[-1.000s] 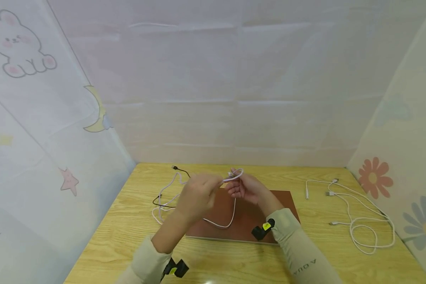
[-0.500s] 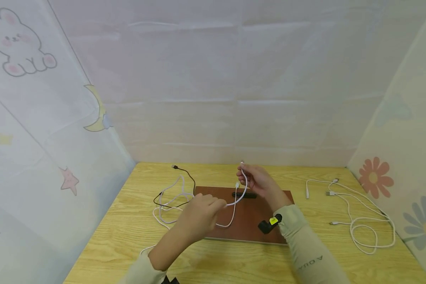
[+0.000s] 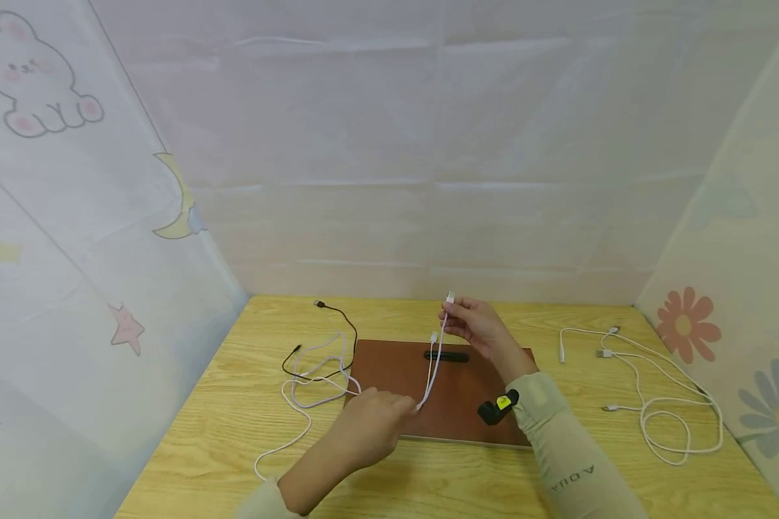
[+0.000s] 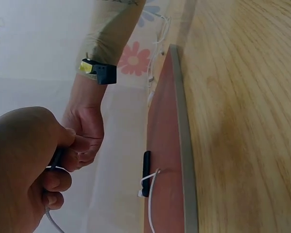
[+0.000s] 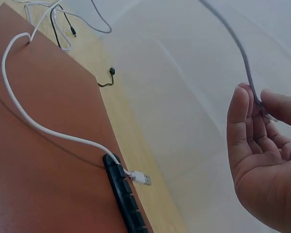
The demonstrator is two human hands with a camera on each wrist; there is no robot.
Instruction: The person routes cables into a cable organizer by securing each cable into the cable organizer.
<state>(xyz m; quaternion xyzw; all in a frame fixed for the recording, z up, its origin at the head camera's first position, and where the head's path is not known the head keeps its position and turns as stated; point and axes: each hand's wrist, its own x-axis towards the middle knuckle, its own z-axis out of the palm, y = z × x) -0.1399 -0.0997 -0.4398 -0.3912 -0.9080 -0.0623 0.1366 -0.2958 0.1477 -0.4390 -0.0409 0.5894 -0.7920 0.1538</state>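
Surrounding the tabletop on three sides, a pale backdrop (image 3: 337, 180) printed with a rabbit, a moon, stars and flowers is seen above the wood-grain table (image 3: 201, 440). A flat reddish-brown board (image 3: 467, 396) is set near the table's middle. Both forearms are extended over it in light sleeves (image 3: 558, 447). The left hand (image 3: 376, 425) is held low over the board's near left part, its fingers curled round a pale cable (image 3: 438, 360); whether the board is touched cannot be told. By the right hand (image 3: 479, 326), raised over the board's far edge, the same cable is pinched between thumb and fingers close to its end, and between the two hands it is hung in a shallow curve. At the right, white cables (image 3: 697, 451) are laid in loose loops, well apart from the board. At the left, a lilac loop (image 3: 318, 405) is crossed by a black cable (image 3: 355, 335) beside the board. A white lead (image 5: 43, 131) is laid over the board and across a black slotted strip (image 5: 121, 194) near the far edge. The held cable's white plug (image 3: 450, 297) is pointed upward just above the right thumb.
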